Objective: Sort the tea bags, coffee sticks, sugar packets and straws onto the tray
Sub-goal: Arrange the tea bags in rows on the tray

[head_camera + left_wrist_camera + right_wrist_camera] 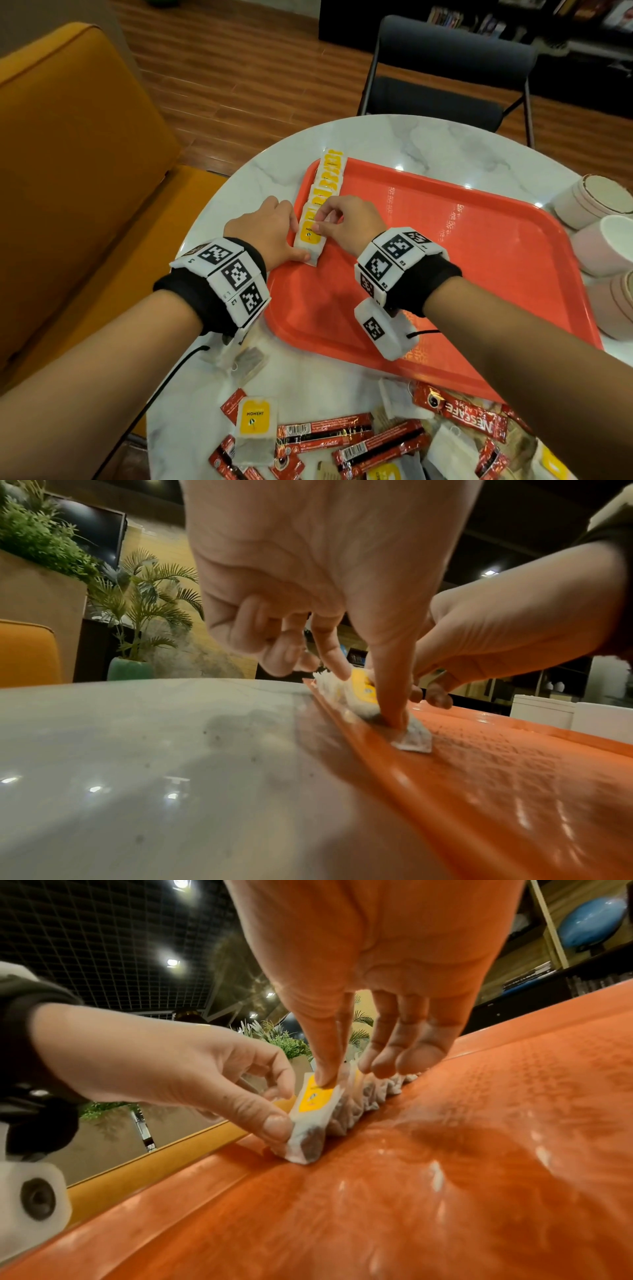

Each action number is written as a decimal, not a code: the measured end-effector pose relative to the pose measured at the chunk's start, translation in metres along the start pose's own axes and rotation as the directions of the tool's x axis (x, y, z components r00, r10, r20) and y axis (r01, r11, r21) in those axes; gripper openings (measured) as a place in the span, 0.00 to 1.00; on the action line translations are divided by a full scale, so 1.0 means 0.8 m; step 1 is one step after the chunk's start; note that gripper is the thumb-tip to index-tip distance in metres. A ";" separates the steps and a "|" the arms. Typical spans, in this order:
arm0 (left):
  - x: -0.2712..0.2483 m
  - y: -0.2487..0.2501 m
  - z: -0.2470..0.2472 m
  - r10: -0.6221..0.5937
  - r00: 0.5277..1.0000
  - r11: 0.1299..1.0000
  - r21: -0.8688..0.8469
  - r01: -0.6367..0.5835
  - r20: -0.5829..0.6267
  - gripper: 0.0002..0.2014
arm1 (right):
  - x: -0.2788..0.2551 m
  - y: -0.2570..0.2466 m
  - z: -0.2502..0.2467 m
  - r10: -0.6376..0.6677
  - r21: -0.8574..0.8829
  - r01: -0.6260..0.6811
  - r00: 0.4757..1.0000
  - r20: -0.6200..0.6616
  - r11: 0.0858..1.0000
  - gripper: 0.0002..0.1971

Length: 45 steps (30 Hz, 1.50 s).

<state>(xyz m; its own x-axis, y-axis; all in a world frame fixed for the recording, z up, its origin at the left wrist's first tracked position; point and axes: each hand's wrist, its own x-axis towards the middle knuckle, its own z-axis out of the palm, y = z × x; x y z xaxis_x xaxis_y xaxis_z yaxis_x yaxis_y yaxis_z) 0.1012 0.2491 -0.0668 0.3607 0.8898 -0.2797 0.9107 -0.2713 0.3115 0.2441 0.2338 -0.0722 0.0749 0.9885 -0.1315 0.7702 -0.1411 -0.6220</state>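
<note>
a: where is the tea bag you are handling?

b: the nearest tea bag (309, 240) lies at the near end of a row of tea bags (323, 192) along the tray's (479, 257) left rim. your left hand (270, 233) has its thumb pressed on the bag's near corner, with fingers curled at its outer edge. your right hand (346, 222) pinches the yellow tag end between thumb and forefinger, the other fingers loosely spread over the row behind.

a: so both hands have hold of it?

b: yes, each grips the same bag, left at the near end, right just beyond it. it looks like you are squaring it into line.

a: what is done, and what is left?

b: only the row of tea bags is on the tray; everything right of your grip there is bare. behind your wrists, on the marble table (445, 144), lie more loose tea bags (256, 425) and many red coffee sticks (380, 445). sugar packets and straws i cannot pick out. judging by that pile, you are early in the task.
</note>
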 end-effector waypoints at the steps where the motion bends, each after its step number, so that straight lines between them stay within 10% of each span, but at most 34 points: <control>1: 0.001 0.000 0.000 -0.007 1.000 1.000 0.006 0.007 0.006 0.23 | 0.001 0.000 0.001 -0.011 -0.014 0.011 1.000 0.002 1.000 0.07; 15: -0.010 -0.008 -0.004 -0.017 1.000 0.999 -0.040 0.017 0.012 0.19 | -0.030 0.003 -0.019 -0.037 -0.051 0.034 0.997 -0.066 0.998 0.13; 23: -0.083 -0.030 -0.028 -0.069 0.995 0.997 0.043 0.066 0.072 0.09 | -0.126 -0.001 -0.037 -0.081 -0.202 0.108 0.987 0.137 0.973 0.12; 30: -0.147 -0.040 -0.001 -0.151 0.947 0.974 0.206 0.094 0.283 0.27 | -0.198 -0.008 -0.026 -0.125 -0.258 0.189 0.961 0.246 0.947 0.08; 45: -0.175 -0.032 0.031 -0.118 0.977 0.993 0.028 0.115 0.176 0.18 | -0.238 -0.023 -0.009 -0.130 -0.200 0.174 0.968 0.213 0.964 0.06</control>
<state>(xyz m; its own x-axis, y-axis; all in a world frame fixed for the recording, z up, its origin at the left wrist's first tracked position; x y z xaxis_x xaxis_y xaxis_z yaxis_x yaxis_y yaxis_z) 0.0320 0.1226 -0.0580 0.2804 0.8370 -0.4698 0.9514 -0.1773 0.2519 0.2199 0.0483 -0.0301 -0.1629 0.9638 -0.2112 0.8822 0.0464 -0.4686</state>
